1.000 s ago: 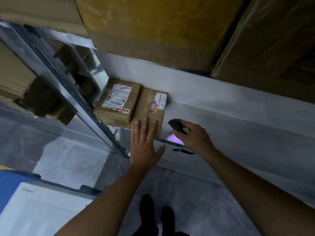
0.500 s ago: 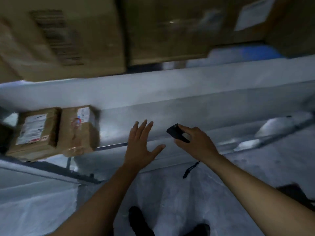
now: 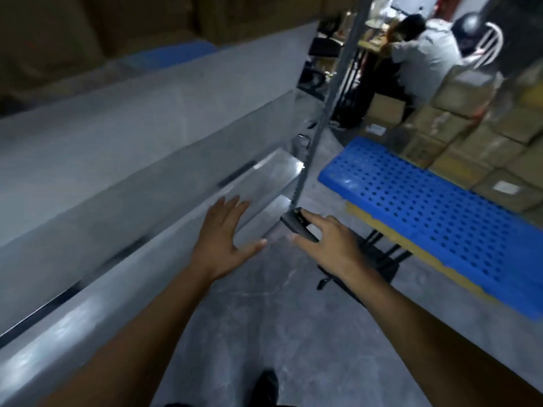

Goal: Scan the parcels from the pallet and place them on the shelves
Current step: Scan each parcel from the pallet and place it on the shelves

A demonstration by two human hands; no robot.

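Currently between parcels: empty left hand (image 3: 223, 245) is hovering, fingers apart; right hand (image 3: 329, 245) is pinching small black handheld scanner (image 3: 296, 227); next, probably a box off the perforated blue plastic pallet (image 3: 435, 207).

Dim indoor light; motion blur throughout; glare patches on metal shelves (image 3: 182, 160); wide-angle bending at edges.

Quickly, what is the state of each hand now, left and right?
Left hand: open, fingers spread, holding nothing.
Right hand: closed on a black scanner.
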